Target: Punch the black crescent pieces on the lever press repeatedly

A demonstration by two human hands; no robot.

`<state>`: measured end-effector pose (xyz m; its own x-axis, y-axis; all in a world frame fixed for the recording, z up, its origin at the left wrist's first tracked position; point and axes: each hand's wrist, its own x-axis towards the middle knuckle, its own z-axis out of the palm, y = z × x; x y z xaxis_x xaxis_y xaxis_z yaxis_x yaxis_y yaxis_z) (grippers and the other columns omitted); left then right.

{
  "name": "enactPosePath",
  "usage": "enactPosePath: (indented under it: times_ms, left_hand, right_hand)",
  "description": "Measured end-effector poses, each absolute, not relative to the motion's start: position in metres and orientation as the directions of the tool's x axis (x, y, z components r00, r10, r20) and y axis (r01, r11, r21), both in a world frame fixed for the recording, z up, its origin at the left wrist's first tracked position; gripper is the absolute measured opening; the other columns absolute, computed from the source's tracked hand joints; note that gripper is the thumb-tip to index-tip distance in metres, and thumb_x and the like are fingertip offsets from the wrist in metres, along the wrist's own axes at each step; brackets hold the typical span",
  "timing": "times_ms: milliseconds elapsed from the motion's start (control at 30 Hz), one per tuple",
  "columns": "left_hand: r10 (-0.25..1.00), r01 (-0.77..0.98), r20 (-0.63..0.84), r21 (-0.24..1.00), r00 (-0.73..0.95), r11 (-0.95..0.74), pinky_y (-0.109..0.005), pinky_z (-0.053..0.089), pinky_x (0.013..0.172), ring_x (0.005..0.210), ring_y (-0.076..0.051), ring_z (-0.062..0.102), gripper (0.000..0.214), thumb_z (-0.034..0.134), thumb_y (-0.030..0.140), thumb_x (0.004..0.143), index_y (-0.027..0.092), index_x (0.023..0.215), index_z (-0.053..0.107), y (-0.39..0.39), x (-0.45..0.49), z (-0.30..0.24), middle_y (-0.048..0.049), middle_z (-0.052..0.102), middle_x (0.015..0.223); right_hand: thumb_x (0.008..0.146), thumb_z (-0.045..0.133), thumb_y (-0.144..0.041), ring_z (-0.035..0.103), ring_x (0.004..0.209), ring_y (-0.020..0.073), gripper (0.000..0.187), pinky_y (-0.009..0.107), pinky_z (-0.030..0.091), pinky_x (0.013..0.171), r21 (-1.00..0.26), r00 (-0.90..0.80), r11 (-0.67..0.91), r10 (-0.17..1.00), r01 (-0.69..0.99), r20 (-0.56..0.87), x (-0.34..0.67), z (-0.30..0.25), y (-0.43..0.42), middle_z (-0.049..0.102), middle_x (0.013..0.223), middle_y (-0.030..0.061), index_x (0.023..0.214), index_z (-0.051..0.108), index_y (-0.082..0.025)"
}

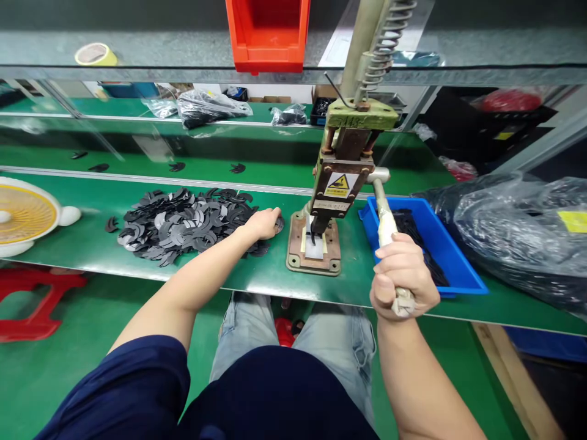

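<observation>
A hand-operated press [328,183] with a yellow warning label stands on the green table [257,281]; its ram is down on a small plate at the base. My right hand [402,275] is closed round the press lever [383,217], wrapped in pale tape, pulled low toward me. My left hand [263,223] rests at the right edge of a pile of flat black curved parts [183,223], fingers curled on one piece there. What exactly the fingers pinch is small and dark.
A blue tray [452,253] with black parts sits right of the press, beside black plastic bags [523,232]. A small fan [27,217] stands at far left. A red bin [268,33] and a tape roll [95,55] sit on the upper shelf. A red stool [32,299] is below left.
</observation>
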<state>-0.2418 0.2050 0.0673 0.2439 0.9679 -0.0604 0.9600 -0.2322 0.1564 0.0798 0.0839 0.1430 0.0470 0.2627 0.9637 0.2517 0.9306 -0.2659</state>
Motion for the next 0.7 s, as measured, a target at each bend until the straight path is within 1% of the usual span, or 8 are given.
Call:
enactPosePath:
  times_ms: [167, 233, 333, 400, 467, 533, 600, 700]
  left_hand:
    - [0.978, 0.900, -0.085, 0.413, 0.191, -0.140, -0.033, 0.050, 0.081, 0.103, -0.029, 0.072, 0.055, 0.078, 0.027, 0.085, 0.017, 0.133, 0.053, 0.200, -0.230, 0.058, -0.0129, 0.075, 0.111]
    - [0.978, 0.870, -0.100, 0.479, 0.185, -0.116, -0.033, 0.050, 0.079, 0.095, -0.028, 0.071, 0.043, 0.077, 0.027, 0.087, 0.018, 0.124, 0.056, 0.196, -0.225, 0.058, -0.0101, 0.075, 0.102]
    - [0.970, 0.868, -0.040, 0.458, 0.238, -0.194, -0.034, 0.051, 0.083, 0.094, -0.027, 0.068, 0.016, 0.072, 0.030, 0.091, 0.021, 0.097, 0.060, 0.187, -0.221, 0.062, -0.0083, 0.070, 0.093]
    - [0.966, 0.865, 0.047, 0.435, 0.255, -0.249, -0.035, 0.051, 0.087, 0.099, -0.027, 0.066, 0.019, 0.071, 0.030, 0.091, 0.022, 0.083, 0.056, 0.182, -0.220, 0.067, -0.0081, 0.066, 0.089]
    - [0.972, 0.836, 0.095, 0.497, 0.215, -0.234, -0.034, 0.052, 0.085, 0.096, -0.026, 0.066, 0.026, 0.071, 0.029, 0.091, 0.022, 0.077, 0.050, 0.177, -0.219, 0.070, -0.0067, 0.063, 0.083]
    - [0.988, 0.723, 0.041, 0.677, 0.152, -0.139, -0.031, 0.052, 0.076, 0.085, -0.022, 0.067, 0.030, 0.069, 0.027, 0.092, 0.022, 0.075, 0.044, 0.173, -0.217, 0.072, -0.0045, 0.063, 0.078]
    - [0.988, 0.535, -0.068, 0.845, 0.138, -0.017, -0.027, 0.050, 0.066, 0.074, -0.018, 0.067, 0.034, 0.067, 0.027, 0.094, 0.022, 0.076, 0.040, 0.169, -0.215, 0.071, -0.0023, 0.064, 0.074]
    - [0.981, 0.367, -0.090, 0.930, 0.172, 0.021, -0.021, 0.041, 0.057, 0.062, -0.013, 0.061, 0.039, 0.073, 0.029, 0.092, 0.021, 0.074, 0.040, 0.163, -0.212, 0.070, 0.0023, 0.058, 0.064]
  right_hand:
    - [0.078, 0.068, -0.021, 0.069, 0.074, 0.0192, 0.016, 0.056, 0.057, 0.100, -0.264, 0.037, 0.928, 0.264, 0.262, 0.964, 0.081, 0.143, 0.084, 0.063, 0.064, -0.0053, 0.068, 0.056, -0.025]
    - [0.079, 0.069, -0.022, 0.069, 0.075, 0.0196, 0.017, 0.056, 0.057, 0.100, -0.261, 0.029, 0.928, 0.263, 0.264, 0.964, 0.081, 0.143, 0.084, 0.063, 0.064, -0.0051, 0.069, 0.056, -0.025]
    - [0.079, 0.068, -0.022, 0.069, 0.076, 0.0188, 0.016, 0.054, 0.057, 0.102, -0.261, 0.024, 0.927, 0.264, 0.269, 0.964, 0.082, 0.143, 0.083, 0.063, 0.065, -0.0053, 0.070, 0.056, -0.025]
    - [0.080, 0.067, -0.021, 0.069, 0.076, 0.0180, 0.015, 0.054, 0.058, 0.103, -0.265, 0.019, 0.924, 0.270, 0.276, 0.963, 0.082, 0.143, 0.083, 0.064, 0.066, -0.0056, 0.070, 0.056, -0.025]
    - [0.079, 0.068, -0.022, 0.069, 0.076, 0.0179, 0.015, 0.055, 0.058, 0.103, -0.268, 0.013, 0.922, 0.275, 0.280, 0.961, 0.083, 0.142, 0.082, 0.064, 0.066, -0.0058, 0.070, 0.056, -0.025]
    - [0.079, 0.068, -0.023, 0.069, 0.076, 0.0181, 0.016, 0.056, 0.058, 0.103, -0.268, 0.013, 0.921, 0.275, 0.282, 0.961, 0.083, 0.142, 0.082, 0.063, 0.066, -0.0059, 0.070, 0.055, -0.025]
    - [0.080, 0.067, -0.023, 0.069, 0.075, 0.0180, 0.016, 0.056, 0.058, 0.103, -0.272, 0.018, 0.918, 0.279, 0.287, 0.960, 0.082, 0.142, 0.082, 0.063, 0.065, -0.0061, 0.069, 0.055, -0.026]
    - [0.080, 0.068, -0.025, 0.070, 0.075, 0.0177, 0.018, 0.056, 0.058, 0.103, -0.281, 0.030, 0.911, 0.286, 0.300, 0.958, 0.081, 0.143, 0.082, 0.062, 0.065, -0.0066, 0.069, 0.054, -0.026]
